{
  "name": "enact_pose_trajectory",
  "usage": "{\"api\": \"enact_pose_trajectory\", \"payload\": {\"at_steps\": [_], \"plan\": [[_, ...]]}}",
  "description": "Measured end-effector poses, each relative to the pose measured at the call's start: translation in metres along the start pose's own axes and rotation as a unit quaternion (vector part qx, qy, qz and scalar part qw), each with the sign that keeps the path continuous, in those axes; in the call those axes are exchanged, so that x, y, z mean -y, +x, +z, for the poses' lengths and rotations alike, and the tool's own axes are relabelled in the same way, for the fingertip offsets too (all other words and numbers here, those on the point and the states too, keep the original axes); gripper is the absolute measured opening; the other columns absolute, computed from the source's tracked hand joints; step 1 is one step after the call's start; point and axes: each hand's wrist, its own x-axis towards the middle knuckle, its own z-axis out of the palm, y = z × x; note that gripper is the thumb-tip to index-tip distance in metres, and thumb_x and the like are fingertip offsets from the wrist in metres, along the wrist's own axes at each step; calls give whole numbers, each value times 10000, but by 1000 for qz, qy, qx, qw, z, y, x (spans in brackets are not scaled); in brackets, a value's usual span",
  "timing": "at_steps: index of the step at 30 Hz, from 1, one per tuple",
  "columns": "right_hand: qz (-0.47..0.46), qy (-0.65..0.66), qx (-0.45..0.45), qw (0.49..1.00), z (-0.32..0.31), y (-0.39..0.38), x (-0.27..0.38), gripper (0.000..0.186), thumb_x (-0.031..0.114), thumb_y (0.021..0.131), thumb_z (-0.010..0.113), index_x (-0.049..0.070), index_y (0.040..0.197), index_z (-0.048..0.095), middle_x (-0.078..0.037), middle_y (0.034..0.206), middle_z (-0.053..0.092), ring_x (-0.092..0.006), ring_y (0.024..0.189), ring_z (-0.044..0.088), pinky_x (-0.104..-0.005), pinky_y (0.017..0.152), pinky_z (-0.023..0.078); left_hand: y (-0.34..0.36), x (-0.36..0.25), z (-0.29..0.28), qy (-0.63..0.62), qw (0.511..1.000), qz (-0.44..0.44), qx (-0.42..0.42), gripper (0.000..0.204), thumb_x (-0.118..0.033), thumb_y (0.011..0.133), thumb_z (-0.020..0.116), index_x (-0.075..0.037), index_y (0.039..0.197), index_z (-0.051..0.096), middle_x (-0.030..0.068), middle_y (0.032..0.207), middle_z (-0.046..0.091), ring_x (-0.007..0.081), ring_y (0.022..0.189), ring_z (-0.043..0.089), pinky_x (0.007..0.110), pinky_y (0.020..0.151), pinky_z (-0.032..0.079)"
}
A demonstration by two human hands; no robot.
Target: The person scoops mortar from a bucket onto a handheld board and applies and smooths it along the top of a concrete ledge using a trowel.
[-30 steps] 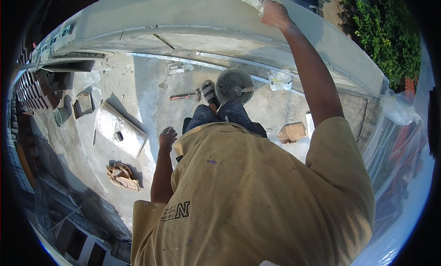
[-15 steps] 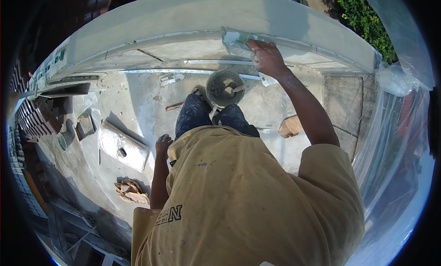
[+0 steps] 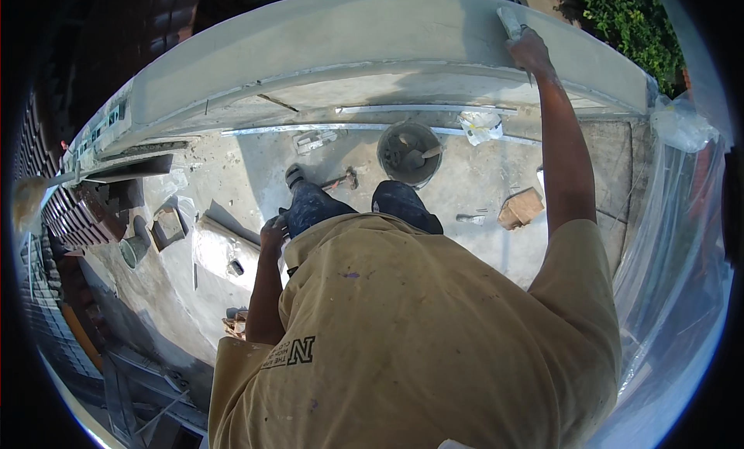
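Observation:
A plastering trowel (image 3: pixel 509 22) is in my right hand (image 3: pixel 531 50), whose fingers are wrapped round its handle. Its pale, smeared blade lies against the top of the plastered wall (image 3: pixel 341 34), towards the right end. My right arm is stretched far forward. My left hand (image 3: pixel 273 230) hangs low beside my left thigh, holding nothing that I can see, with its fingers loosely apart. Between my feet and the wall stands a round bucket (image 3: pixel 385 164) of grey mortar, and a small trowel (image 3: pixel 431 152) rests in it.
Long metal straightedges (image 3: pixel 310 128) lie along the wall's foot. Around me on the floor are a hammer-like tool (image 3: pixel 341 180), a piece of brown cardboard (image 3: pixel 521 208), a white sack (image 3: pixel 225 247) and a small bucket (image 3: pixel 133 251). Clear plastic sheeting (image 3: pixel 666 224) hangs at the right.
My right hand has carried the trowel rightward and up, from the wall's lower edge to its upper part. My view has shifted, and my left foot now shows further left of the bucket.

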Motion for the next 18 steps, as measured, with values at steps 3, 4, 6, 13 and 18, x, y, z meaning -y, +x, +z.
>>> {"api": "enact_pose_trajectory", "payload": {"at_steps": [3,4,6,13,18], "plan": [[-34,-2,-8,999,19,-19,89,489,315,757,619,4,1129,564,-214,1044,642,-360,1000,617,-441,882,475,49,-21,-21,73,997,2,28,394,-251,901,595,-23,1218,547,99,1033,648,188,867,622,324,692,481],[-44,8,7,999,22,-29,123,481,309,754,620,7,1125,564,-211,1051,641,-360,1011,612,-442,889,472,73,-18,-38,82,996,5,35,394,-251,901,595,-23,1218,547,99,1033,648,188,867,622,324,692,481],[-56,21,32,998,29,-47,185,467,298,750,619,14,1117,564,-205,1061,638,-359,1023,607,-444,896,468,119,-12,-70,140,986,76,47,395,-262,898,601,-33,1216,555,91,1012,649,197,862,620,325,692,483],[-141,90,41,985,28,-118,273,571,242,749,640,-9,1240,491,-231,1035,631,-378,997,604,-451,870,475,136,-84,-167,63,997,-30,45,394,-269,940,528,-66,1276,491,122,1133,607,239,949,617,358,731,480],[-35,32,-26,999,7,-100,189,474,195,762,620,116,1211,492,-182,1084,637,-333,1046,602,-488,877,460,159,-106,-231,25,999,-24,-10,410,-290,936,525,-94,1293,484,128,1191,593,258,1015,603,377,774,466]]}}
